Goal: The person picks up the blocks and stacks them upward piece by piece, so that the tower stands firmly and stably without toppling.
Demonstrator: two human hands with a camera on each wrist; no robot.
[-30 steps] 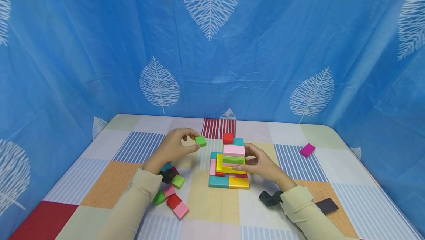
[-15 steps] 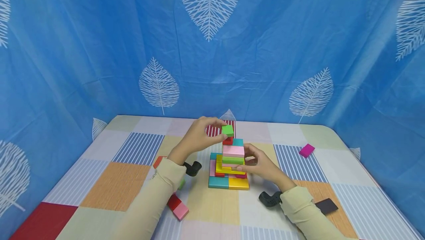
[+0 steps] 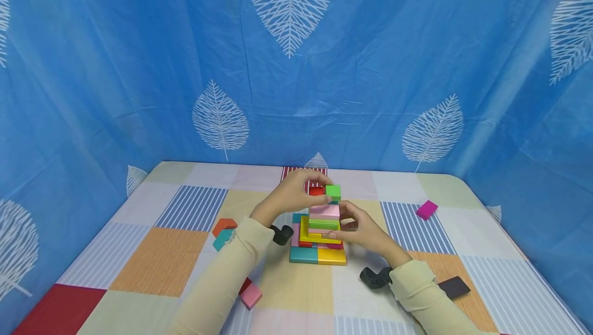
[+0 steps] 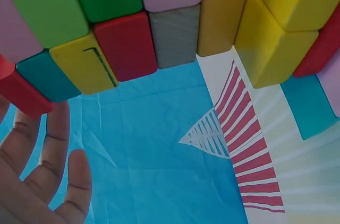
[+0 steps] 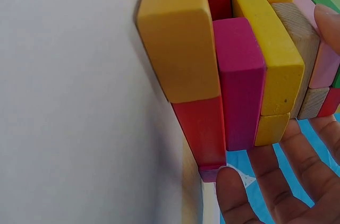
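A stack of coloured blocks point(image 3: 318, 237) stands mid-table, with a pink block point(image 3: 324, 211) as its top layer. My left hand point(image 3: 326, 188) pinches a small green block point(image 3: 333, 192) just above the stack's back right corner, over a red block point(image 3: 317, 190). My right hand point(image 3: 344, 225) holds the stack's right side, thumb low and fingers by the pink and green layers. In the left wrist view the stack point(image 4: 159, 27) fills the top and loosely bent fingers point(image 4: 48, 181) show at bottom left. The right wrist view shows the stack point(image 5: 234, 75) close up with fingers point(image 5: 276, 192) beside it.
Loose blocks lie around: orange point(image 3: 224, 225) and teal point(image 3: 223, 239) at the left, pink point(image 3: 251, 295) near the front, magenta point(image 3: 426, 209) at the right. A flat black piece point(image 3: 454, 287) lies by my right forearm. Blue leaf-print curtains enclose the checked table point(image 3: 153, 258).
My left hand has carried the green block rightward, from left of the stack to above its back right corner. The right hand has stayed on the stack.
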